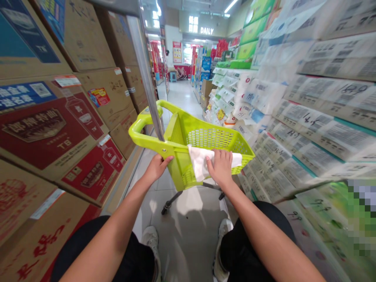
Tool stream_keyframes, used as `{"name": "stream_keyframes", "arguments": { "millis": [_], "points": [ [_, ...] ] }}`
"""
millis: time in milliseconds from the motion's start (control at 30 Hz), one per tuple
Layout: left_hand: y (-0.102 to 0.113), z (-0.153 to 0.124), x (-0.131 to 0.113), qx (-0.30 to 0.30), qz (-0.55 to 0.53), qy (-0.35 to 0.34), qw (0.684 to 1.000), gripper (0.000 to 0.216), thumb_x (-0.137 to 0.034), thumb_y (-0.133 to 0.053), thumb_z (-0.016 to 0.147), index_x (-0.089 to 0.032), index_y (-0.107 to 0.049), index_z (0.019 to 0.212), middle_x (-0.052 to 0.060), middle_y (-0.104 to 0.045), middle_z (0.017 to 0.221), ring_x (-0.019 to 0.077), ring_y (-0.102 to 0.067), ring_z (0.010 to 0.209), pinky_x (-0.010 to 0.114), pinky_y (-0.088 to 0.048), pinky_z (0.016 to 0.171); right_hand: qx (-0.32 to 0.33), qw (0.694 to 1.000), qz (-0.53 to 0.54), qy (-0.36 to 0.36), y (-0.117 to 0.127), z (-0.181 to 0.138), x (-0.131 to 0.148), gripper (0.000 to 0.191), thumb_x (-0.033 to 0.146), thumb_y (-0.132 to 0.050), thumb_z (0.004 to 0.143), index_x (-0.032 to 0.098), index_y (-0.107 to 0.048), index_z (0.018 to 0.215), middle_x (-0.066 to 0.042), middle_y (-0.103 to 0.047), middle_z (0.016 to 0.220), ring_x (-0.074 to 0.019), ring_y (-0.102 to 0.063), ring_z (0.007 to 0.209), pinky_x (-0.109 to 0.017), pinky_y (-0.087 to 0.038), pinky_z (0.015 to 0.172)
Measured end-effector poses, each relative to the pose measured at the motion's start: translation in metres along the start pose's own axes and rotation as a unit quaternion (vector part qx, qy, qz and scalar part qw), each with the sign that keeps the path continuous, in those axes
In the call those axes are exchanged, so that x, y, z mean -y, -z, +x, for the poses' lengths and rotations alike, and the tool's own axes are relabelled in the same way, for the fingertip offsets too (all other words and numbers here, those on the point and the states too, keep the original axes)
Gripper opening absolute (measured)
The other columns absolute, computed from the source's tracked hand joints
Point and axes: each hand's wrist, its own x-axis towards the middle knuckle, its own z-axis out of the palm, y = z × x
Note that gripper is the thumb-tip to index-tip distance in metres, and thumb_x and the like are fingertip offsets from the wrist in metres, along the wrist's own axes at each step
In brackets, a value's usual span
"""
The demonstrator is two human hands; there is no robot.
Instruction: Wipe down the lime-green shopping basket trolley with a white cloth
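A lime-green plastic shopping cart (202,137) stands on the aisle floor in front of my knees. A white cloth (197,160) hangs over its near rim. My right hand (220,166) lies on the cloth and presses it against the rim, fingers bent over the edge. My left hand (157,166) grips the cart's near left corner just under the rim. The cart's looped handle (141,123) rises at the left beside a metal shelf post (145,66). The basket looks bare inside.
Stacked brown and red cardboard cartons (67,129) fill the shelves on my left. Wrapped tissue packs (317,117) line the shelves on my right. The tiled aisle (182,94) runs ahead to more displays and a "DAILY" sign (206,31). My shoes (152,239) rest on the floor.
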Motion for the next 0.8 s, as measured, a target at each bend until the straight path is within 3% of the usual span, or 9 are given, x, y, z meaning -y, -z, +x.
{"name": "stream_keyframes", "arguments": {
  "millis": [167, 267, 400, 633, 800],
  "points": [
    [0.004, 0.0, 0.001, 0.031, 0.034, 0.008, 0.999, 0.043, -0.059, -0.053, 0.088, -0.021, -0.057, 0.067, 0.004, -0.06, 0.059, 0.0217, -0.059, 0.059, 0.033, -0.046, 0.059, 0.013, 0.992, 0.084, 0.091, 0.004, -0.002, 0.054, 0.072, 0.055, -0.046, 0.102, 0.014, -0.034, 0.16, -0.021, -0.047, 0.155, -0.0366, -0.037, 0.145, -0.061, -0.02, 0.124],
    [0.008, -0.002, 0.007, -0.006, 0.091, 0.011, 0.996, 0.039, -0.055, -0.056, 0.088, -0.021, -0.058, 0.07, 0.005, -0.061, 0.063, 0.0215, -0.058, 0.06, 0.032, -0.042, 0.059, 0.039, 0.986, 0.091, 0.131, 0.008, 0.0, 0.061, 0.075, 0.053, -0.043, 0.103, 0.015, -0.025, 0.165, -0.017, -0.037, 0.166, -0.0348, -0.03, 0.153, -0.058, -0.021, 0.126],
    [0.018, -0.002, 0.011, -0.061, 0.149, 0.002, 0.987, 0.039, -0.055, -0.065, 0.086, -0.022, -0.054, 0.067, 0.005, -0.057, 0.065, 0.0219, -0.055, 0.064, 0.032, -0.038, 0.061, 0.057, 0.988, 0.068, 0.126, 0.008, 0.003, 0.041, 0.068, 0.051, -0.04, 0.105, 0.018, -0.031, 0.164, -0.015, -0.04, 0.165, -0.0324, -0.035, 0.151, -0.053, -0.024, 0.125],
    [0.028, 0.002, 0.01, -0.044, 0.145, -0.01, 0.988, 0.049, -0.066, -0.058, 0.09, -0.022, -0.054, 0.071, 0.005, -0.058, 0.066, 0.0212, -0.055, 0.063, 0.031, -0.035, 0.061, 0.046, 0.998, -0.013, 0.046, 0.012, 0.002, -0.026, 0.047, 0.047, -0.04, 0.107, 0.016, -0.059, 0.137, -0.017, -0.066, 0.131, -0.033, -0.053, 0.127, -0.05, -0.029, 0.118],
    [0.019, 0.0, 0.013, -0.038, 0.112, 0.006, 0.993, 0.054, -0.073, -0.053, 0.09, -0.02, -0.058, 0.078, 0.006, -0.061, 0.065, 0.0222, -0.058, 0.061, 0.031, -0.039, 0.059, 0.042, 0.995, -0.088, 0.025, 0.021, 0.003, -0.054, 0.046, 0.051, -0.041, 0.107, 0.016, -0.065, 0.122, -0.017, -0.068, 0.116, -0.0332, -0.055, 0.113, -0.045, -0.034, 0.106]
  ]
}}
